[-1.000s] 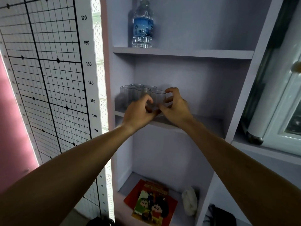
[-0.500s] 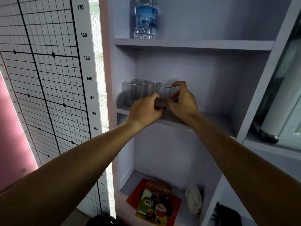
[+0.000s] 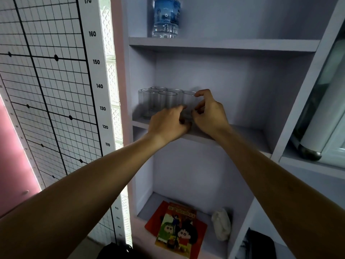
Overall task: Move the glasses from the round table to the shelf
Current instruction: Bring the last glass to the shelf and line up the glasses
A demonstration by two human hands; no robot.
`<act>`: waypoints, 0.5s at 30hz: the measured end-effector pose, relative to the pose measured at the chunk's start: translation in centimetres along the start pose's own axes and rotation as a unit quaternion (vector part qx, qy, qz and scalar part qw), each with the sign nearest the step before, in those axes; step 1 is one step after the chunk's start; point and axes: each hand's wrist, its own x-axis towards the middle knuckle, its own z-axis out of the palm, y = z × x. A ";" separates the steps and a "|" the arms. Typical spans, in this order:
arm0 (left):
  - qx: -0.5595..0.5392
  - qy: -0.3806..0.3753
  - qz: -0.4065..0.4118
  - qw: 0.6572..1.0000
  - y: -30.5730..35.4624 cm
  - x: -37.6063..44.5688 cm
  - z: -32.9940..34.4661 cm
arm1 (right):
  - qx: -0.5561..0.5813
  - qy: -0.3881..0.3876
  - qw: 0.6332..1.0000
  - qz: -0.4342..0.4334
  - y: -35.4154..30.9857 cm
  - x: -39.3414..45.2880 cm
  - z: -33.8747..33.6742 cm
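Clear glass, five tumblers now, grouped at the left end of the middle shelf (image 3: 233,136). Four of the glasses (image 3: 158,101) stand in a tight cluster against the left wall, and the fifth glass (image 3: 189,101) sits just to their right, its base down on the board near the front edge. A second ago my hands were pressed together low around that glass; now my right hand (image 3: 209,114) has slid up, with the forefinger hooked over the rim and the thumb on the near side, a narrow pinch that seems light. My left hand (image 3: 168,122) is curled in front of the glass, fingertips touching its lower wall or very nearly so; I cannot tell whether it grips. The view has also drawn closer to the shelf.

I read this as the setting-down finished and the letting-go under way. Next I should nudge it flush with the others and pull both hands straight back without clipping a neighbour. Whether more remain on the round table, I cannot see from here.
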 end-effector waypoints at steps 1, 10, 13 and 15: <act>-0.002 -0.002 0.002 1.000 -0.1 0.0 -0.1 | -0.002 -0.002 1.000 -0.001 -0.1 0.0 0.0; -0.080 0.032 -0.022 0.996 -2.8 -0.9 -2.3 | 0.015 -0.003 0.996 -0.090 -1.6 -0.6 0.8; -0.078 0.039 -0.036 0.996 -4.6 -1.0 -3.1 | 0.023 -0.009 0.994 -0.109 -2.5 -0.6 1.8; -0.080 0.038 -0.033 0.996 -5.4 -1.1 -3.6 | 0.021 -0.011 0.994 -0.106 -3.1 -0.4 2.5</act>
